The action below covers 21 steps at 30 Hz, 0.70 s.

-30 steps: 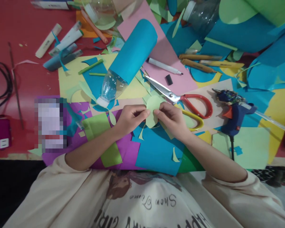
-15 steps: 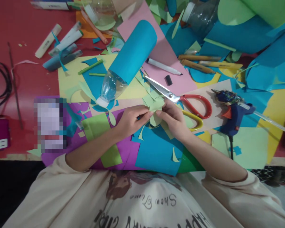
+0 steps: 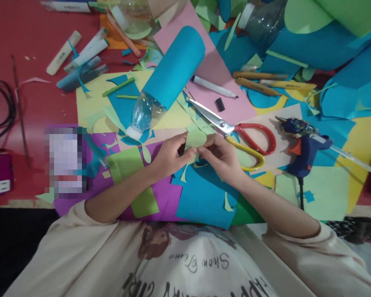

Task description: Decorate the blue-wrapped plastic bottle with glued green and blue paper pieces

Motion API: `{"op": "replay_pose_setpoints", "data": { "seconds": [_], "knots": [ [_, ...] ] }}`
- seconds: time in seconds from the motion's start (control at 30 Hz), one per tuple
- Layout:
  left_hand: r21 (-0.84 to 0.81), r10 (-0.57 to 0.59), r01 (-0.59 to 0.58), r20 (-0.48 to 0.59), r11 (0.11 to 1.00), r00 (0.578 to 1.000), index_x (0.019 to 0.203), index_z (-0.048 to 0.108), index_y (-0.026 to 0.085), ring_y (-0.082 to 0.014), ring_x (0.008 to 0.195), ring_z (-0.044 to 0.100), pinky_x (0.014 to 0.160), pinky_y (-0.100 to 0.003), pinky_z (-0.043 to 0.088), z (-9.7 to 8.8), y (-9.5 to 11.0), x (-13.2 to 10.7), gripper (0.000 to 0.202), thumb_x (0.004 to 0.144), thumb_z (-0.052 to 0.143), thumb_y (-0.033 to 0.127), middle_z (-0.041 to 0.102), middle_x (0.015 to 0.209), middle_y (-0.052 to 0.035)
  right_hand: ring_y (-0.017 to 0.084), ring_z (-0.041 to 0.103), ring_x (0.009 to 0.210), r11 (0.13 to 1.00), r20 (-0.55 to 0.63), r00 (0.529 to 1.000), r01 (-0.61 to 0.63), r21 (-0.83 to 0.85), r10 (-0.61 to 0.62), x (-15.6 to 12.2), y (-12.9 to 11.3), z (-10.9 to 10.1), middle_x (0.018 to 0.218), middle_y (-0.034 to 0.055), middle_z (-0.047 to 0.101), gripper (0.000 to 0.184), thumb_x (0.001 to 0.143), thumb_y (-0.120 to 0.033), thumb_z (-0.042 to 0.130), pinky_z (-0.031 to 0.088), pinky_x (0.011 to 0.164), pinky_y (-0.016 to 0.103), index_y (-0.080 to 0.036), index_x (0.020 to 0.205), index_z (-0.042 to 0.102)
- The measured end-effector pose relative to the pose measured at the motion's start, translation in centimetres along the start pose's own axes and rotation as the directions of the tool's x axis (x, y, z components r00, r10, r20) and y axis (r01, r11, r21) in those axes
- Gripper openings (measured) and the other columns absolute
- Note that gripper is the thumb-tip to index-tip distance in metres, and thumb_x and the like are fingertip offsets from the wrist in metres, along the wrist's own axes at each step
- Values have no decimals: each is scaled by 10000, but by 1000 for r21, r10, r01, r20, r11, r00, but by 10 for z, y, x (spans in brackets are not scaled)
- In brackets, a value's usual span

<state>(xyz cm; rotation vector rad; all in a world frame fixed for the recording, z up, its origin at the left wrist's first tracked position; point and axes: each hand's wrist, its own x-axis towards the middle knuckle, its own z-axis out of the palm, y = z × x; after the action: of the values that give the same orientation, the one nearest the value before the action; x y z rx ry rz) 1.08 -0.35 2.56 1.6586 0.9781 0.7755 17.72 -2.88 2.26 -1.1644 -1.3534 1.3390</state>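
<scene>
Since half a second ago, the small rounded pale-green paper piece (image 3: 196,139) has shifted slightly toward the bare left hand (image 3: 173,156). It is held between both hands above the red worktop (image 3: 24,41), near steel scissors with red and yellow handles (image 3: 225,126). Left thumb and fingers pinch its left side; the bare right hand (image 3: 224,157) pinches its right edge. Bright-blue flat paper (image 3: 207,200) lies below.
</scene>
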Motion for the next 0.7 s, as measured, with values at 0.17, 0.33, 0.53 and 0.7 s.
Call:
{"op": "replay_pose_setpoints", "data": {
  "seconds": [0.17, 0.33, 0.53, 0.7],
  "knots": [
    [-141, -20, 25, 35, 990, 999, 775, 528, 177, -113, 669, 515, 613, -233, 433, -1, 1, 2, 82, 840, 493, 212, 542, 718, 9, 103, 517, 610, 997, 14, 998, 60, -57, -59, -1, 1, 0, 683, -11, 523, 171, 847, -264, 600, 427, 567, 262, -200, 710, 519],
    [-221, -7, 16, 41, 975, 999, 709, 506, 187, -93, 531, 368, 501, -235, 328, -3, 2, 4, 152, 857, 476, 185, 381, 595, 42, 105, 537, 620, 998, -1, 998, 58, -22, -58, -1, -1, 1, 704, 1, 560, 178, 843, -296, 617, 452, 574, 265, -199, 712, 547],
    [-176, -25, 29, 24, 984, 999, 755, 510, 192, -106, 572, 423, 516, -239, 352, -3, -2, 1, 167, 887, 411, 171, 460, 645, 19, 90, 549, 550, 989, -38, 995, -91, 121, 96, 1, -6, 0, 626, -31, 549, 202, 806, -326, 656, 445, 520, 235, -199, 707, 535],
    [-249, 58, -90, -133, 964, 989, 987, 461, 221, -90, 679, 557, 592, -199, 469, 2, -14, -1, 176, 876, 580, 286, 553, 797, 29, 82, 499, 481, 965, -96, 971, -198, 172, 217, 5, -7, -3, 526, -57, 498, 218, 767, -325, 654, 392, 464, 219, -204, 674, 498]
  ]
}}
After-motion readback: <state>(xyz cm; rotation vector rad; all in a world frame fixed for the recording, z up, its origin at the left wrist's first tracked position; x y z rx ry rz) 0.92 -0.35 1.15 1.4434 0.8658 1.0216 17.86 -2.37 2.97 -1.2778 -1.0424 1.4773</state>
